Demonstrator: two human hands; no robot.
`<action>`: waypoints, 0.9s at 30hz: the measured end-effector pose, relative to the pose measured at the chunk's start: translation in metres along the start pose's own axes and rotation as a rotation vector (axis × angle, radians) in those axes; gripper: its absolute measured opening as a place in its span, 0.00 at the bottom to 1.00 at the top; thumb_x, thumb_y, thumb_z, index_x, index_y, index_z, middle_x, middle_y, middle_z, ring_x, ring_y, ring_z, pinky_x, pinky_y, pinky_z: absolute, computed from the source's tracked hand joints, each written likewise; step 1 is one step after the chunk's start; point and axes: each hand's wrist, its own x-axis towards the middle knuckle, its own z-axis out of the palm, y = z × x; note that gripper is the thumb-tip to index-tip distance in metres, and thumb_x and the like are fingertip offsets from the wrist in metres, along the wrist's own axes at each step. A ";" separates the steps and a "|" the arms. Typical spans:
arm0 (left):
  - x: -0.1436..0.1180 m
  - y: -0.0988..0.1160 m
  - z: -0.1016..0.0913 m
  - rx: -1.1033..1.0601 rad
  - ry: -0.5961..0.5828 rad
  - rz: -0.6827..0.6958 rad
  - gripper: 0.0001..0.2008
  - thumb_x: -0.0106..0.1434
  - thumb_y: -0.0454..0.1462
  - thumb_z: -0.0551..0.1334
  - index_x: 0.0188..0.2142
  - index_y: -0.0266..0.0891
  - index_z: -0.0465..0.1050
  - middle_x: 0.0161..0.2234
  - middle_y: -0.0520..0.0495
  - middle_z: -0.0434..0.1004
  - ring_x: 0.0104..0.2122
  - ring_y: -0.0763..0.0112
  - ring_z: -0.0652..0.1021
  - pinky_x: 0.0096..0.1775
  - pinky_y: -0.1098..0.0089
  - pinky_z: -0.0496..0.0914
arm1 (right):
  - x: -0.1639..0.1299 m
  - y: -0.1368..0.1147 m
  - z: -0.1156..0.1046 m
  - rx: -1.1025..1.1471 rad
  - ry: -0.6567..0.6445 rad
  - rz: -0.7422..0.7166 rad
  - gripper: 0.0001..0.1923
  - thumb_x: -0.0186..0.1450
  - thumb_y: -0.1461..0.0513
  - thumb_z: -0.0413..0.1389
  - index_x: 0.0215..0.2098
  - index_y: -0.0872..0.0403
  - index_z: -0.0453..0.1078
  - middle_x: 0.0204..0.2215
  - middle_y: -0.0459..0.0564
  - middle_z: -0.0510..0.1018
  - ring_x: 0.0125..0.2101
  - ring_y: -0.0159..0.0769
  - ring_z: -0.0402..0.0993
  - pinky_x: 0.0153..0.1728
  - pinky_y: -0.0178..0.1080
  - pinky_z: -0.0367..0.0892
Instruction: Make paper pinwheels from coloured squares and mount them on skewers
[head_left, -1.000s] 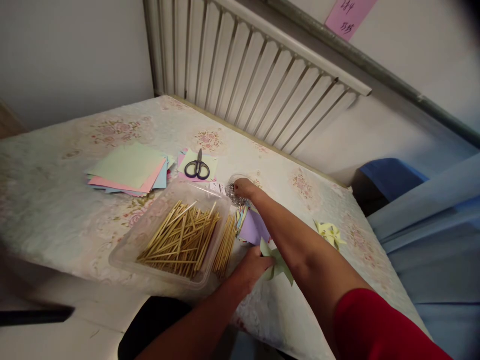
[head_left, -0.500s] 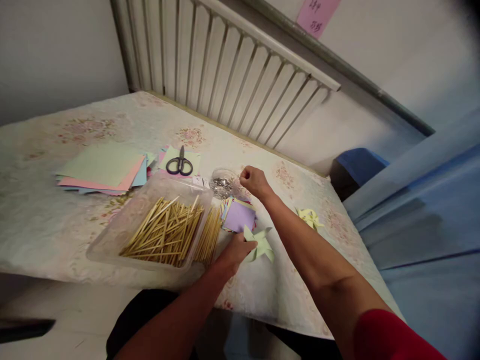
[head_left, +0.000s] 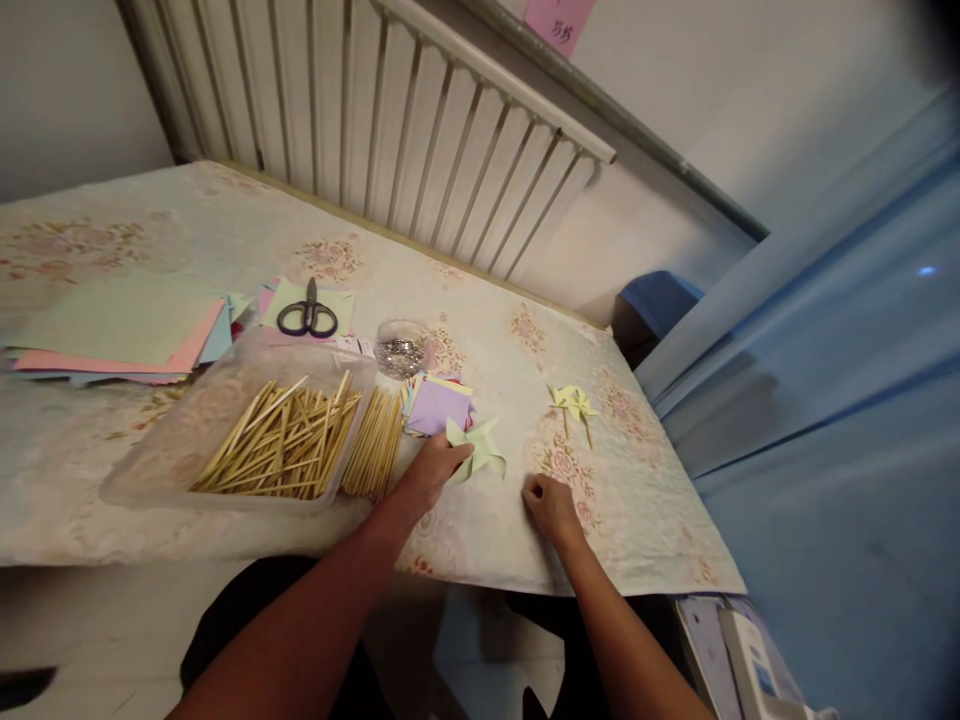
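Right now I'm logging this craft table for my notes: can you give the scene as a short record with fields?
left hand: pinching a green paper pinwheel
right hand: closed, resting on the tablecloth
tray: clear, holds wooden sticks
behind tray: scissors, coloured paper stack, small dish
far right: yellow pinwheel

Left hand (head_left: 433, 468) pinching, right hand (head_left: 550, 505) curled (fingers tucked under)

A single head-worn view looks forward and down, close over the table (head_left: 225, 215).
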 end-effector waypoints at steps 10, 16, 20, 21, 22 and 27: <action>0.001 -0.004 0.000 -0.004 -0.001 -0.039 0.13 0.45 0.37 0.66 0.31 0.33 0.72 0.23 0.50 0.75 0.23 0.71 0.73 0.27 0.72 0.65 | -0.004 0.012 0.001 0.185 -0.121 -0.097 0.09 0.53 0.65 0.47 0.20 0.54 0.67 0.20 0.45 0.73 0.25 0.32 0.67 0.30 0.31 0.59; 0.004 -0.005 -0.002 -0.017 0.003 -0.027 0.15 0.46 0.37 0.66 0.35 0.32 0.73 0.24 0.50 0.75 0.23 0.71 0.73 0.27 0.72 0.64 | -0.006 0.011 0.003 0.110 -0.107 -0.138 0.09 0.58 0.64 0.49 0.21 0.54 0.67 0.22 0.45 0.73 0.27 0.33 0.67 0.32 0.33 0.59; 0.005 -0.006 -0.002 -0.033 0.040 -0.004 0.14 0.45 0.37 0.66 0.32 0.33 0.73 0.23 0.51 0.75 0.23 0.72 0.72 0.28 0.72 0.65 | -0.014 0.003 0.001 -0.136 -0.071 -0.187 0.09 0.63 0.65 0.49 0.26 0.55 0.68 0.27 0.49 0.74 0.31 0.34 0.68 0.35 0.33 0.59; 0.006 -0.006 -0.002 -0.039 0.041 0.005 0.13 0.45 0.37 0.66 0.32 0.33 0.73 0.23 0.51 0.74 0.23 0.71 0.73 0.28 0.72 0.65 | -0.016 0.001 0.001 -0.203 -0.076 -0.185 0.09 0.63 0.65 0.49 0.27 0.56 0.69 0.28 0.50 0.74 0.31 0.34 0.68 0.35 0.33 0.58; 0.007 -0.007 -0.002 -0.044 0.041 0.013 0.13 0.45 0.37 0.67 0.32 0.33 0.73 0.24 0.51 0.74 0.24 0.71 0.73 0.29 0.71 0.66 | -0.018 -0.002 0.001 -0.265 -0.086 -0.176 0.09 0.64 0.66 0.49 0.28 0.56 0.69 0.29 0.50 0.74 0.31 0.33 0.68 0.35 0.33 0.58; 0.009 -0.010 -0.002 -0.035 0.061 0.026 0.15 0.45 0.38 0.67 0.34 0.33 0.73 0.26 0.50 0.76 0.25 0.70 0.74 0.30 0.71 0.67 | -0.019 -0.012 0.002 -0.461 -0.152 -0.154 0.10 0.67 0.66 0.47 0.33 0.56 0.70 0.32 0.51 0.74 0.31 0.33 0.69 0.33 0.34 0.58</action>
